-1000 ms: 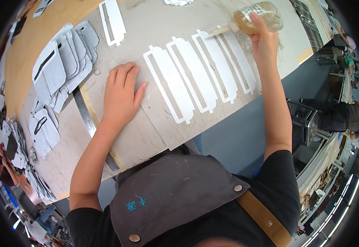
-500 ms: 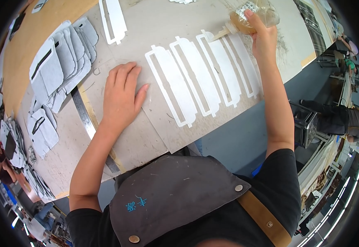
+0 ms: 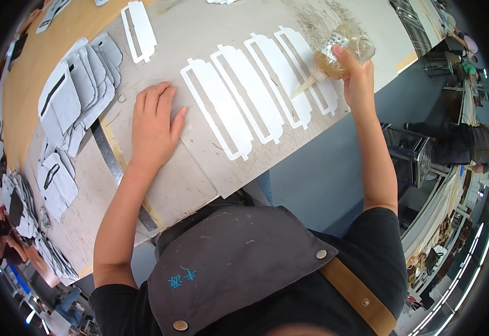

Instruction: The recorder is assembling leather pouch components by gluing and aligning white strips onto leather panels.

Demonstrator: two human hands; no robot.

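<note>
The right hand's (image 3: 358, 77) fingers curl closed around a clear plastic squeeze bottle (image 3: 358, 42) of amber liquid, its pale tapered nozzle (image 3: 307, 84) angled over a slotted white flat piece (image 3: 277, 73) (contact unclear); the left hand (image 3: 156, 130), fingers extended, thumb apart, rests on the grey tabletop (image 3: 191, 176)

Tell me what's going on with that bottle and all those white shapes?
The person's right hand holds a see-through bottle of brownish liquid, tipped so its pointed nozzle slants down over the third white piece from the left. I can't tell if the tip touches it. Four such pieces lie side by side on the table. The left hand rests there too, holding nothing, near a pile of grey pieces.
</note>
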